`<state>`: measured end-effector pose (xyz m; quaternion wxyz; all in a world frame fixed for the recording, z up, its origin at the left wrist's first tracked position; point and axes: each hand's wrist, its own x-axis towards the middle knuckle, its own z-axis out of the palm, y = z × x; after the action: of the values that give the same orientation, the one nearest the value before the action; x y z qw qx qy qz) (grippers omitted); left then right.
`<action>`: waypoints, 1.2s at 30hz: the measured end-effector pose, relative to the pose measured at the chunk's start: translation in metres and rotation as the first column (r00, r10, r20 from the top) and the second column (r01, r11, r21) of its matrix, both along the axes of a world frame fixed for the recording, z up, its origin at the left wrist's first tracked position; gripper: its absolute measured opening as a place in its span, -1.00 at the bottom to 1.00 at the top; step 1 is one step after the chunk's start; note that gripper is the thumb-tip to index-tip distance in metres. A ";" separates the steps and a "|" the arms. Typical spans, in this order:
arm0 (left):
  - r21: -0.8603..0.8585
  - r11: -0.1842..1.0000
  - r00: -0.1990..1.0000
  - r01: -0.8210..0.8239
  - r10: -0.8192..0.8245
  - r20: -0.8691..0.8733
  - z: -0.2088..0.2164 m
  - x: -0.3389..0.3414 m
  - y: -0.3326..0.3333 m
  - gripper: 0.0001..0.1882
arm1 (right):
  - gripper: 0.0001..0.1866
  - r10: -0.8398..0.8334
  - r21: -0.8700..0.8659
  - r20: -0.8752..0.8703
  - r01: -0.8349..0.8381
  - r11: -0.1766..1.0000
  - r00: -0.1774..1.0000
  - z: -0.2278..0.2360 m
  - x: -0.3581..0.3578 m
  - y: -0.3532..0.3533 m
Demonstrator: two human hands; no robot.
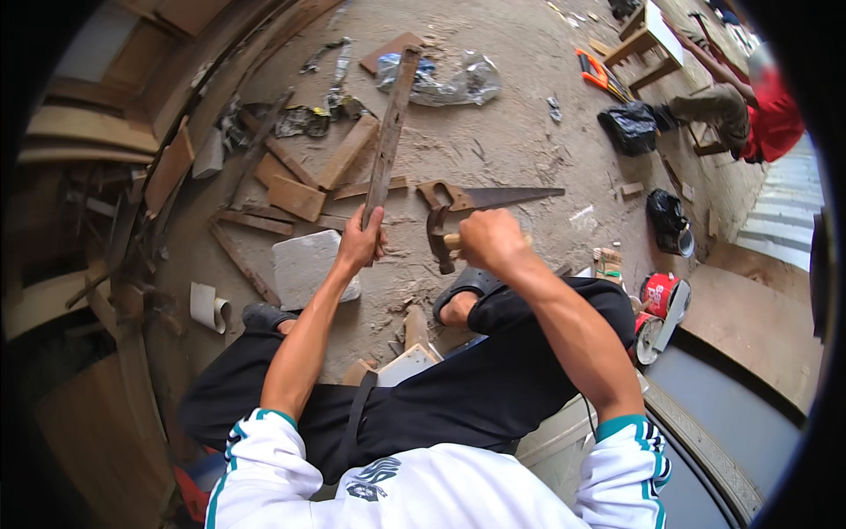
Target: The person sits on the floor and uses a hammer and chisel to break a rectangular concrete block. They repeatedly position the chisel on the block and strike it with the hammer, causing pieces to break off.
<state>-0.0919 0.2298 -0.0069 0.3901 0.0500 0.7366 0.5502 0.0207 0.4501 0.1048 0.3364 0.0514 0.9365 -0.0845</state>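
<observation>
My left hand (359,240) is closed around the lower end of a long, narrow, weathered wood strip (389,132), which points up and away from me. In my right hand (493,238) is a claw hammer (437,234), its handle gripped in my fist and its rusty head turned toward the strip, apart from it. A handsaw (502,196) with a wooden handle lies on the ground just beyond the hammer. Below my left hand sits a pale, rough block (308,264), partly hidden by my forearm.
Wood offcuts (295,196) and crumpled clear plastic (463,81) litter the ground ahead. Stacked boards (97,132) line the left side. At right are black bags (629,125), a red-and-white container (661,300), an orange-handled saw (599,72) and a seated person in red (774,115) near a small table (648,44).
</observation>
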 end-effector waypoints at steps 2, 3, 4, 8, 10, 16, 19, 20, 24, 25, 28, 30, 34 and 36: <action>0.036 0.999 0.999 -0.004 0.005 -0.041 0.011 0.009 -0.038 -0.59 | -0.72 -0.016 0.008 -0.052 0.017 1.000 0.999 0.019 -0.010 -0.001; 0.050 0.999 0.998 -0.001 0.004 -0.068 0.017 0.014 -0.055 -0.59 | -0.68 -0.037 -0.021 -0.087 0.035 0.999 0.996 0.035 -0.013 -0.002; 0.064 0.998 0.995 0.005 0.001 -0.095 0.022 0.019 -0.070 -0.60 | -0.65 -0.059 -0.051 -0.120 0.053 0.997 0.991 0.046 -0.017 -0.002; 0.023 0.999 0.953 -0.049 0.053 -0.298 0.047 0.035 -0.120 -0.62 | -0.58 -0.060 -0.155 -0.244 0.022 0.988 0.968 0.066 -0.036 -0.006; -0.093 0.990 0.842 -0.111 0.044 -0.538 0.054 0.043 -0.140 -0.63 | -0.56 -0.073 -0.186 -0.329 0.011 0.982 0.942 0.084 -0.039 -0.013; -0.260 0.880 0.575 -0.397 0.018 -0.818 0.048 0.055 -0.190 -0.60 | -0.55 -0.173 -0.249 -0.427 0.069 0.966 0.888 0.096 -0.043 -0.027; -0.397 0.806 0.689 -0.439 0.017 -0.725 0.034 0.059 -0.220 -0.52 | -0.50 -0.195 -0.202 -0.436 0.115 0.973 0.878 0.088 -0.046 -0.035; -0.441 0.776 0.717 -0.451 0.021 -0.697 0.030 0.065 -0.225 -0.52 | -0.50 -0.163 -0.149 -0.432 0.108 0.983 0.887 0.083 -0.047 -0.036; -0.522 0.695 0.755 -0.495 0.047 -0.654 -0.004 0.095 -0.242 -0.47 | -0.55 -0.104 0.007 -0.333 0.113 0.994 0.937 0.060 -0.060 -0.052; -0.542 0.692 0.803 -0.476 0.091 -0.589 -0.018 0.100 -0.248 -0.45 | -0.56 -0.103 0.007 -0.306 0.110 0.994 0.947 0.042 -0.063 -0.054; -0.632 0.664 0.883 -0.400 0.093 -0.461 -0.058 0.124 -0.251 -0.35 | -0.54 -0.170 -0.103 -0.145 0.156 0.982 0.975 -0.039 -0.060 -0.043; -0.682 0.634 0.903 -0.363 0.060 -0.425 -0.072 0.142 -0.256 -0.31 | -0.58 -0.375 -0.487 -0.003 0.326 0.810 0.927 -0.047 -0.039 -0.062; -0.756 0.604 0.960 -0.253 0.057 -0.276 -0.092 0.166 -0.267 -0.30 | -0.66 -0.517 -0.474 0.079 0.489 0.732 0.852 -0.116 -0.007 -0.080; -0.752 0.609 0.961 -0.250 0.061 -0.271 -0.100 0.171 -0.277 -0.34 | -0.62 -0.605 -0.455 0.133 0.591 0.667 0.785 -0.129 0.005 -0.105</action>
<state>0.0794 -0.0477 -0.1067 0.2403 -0.1287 0.9413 0.1993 0.0256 0.3454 -0.0241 0.2783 0.2703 0.8223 -0.4163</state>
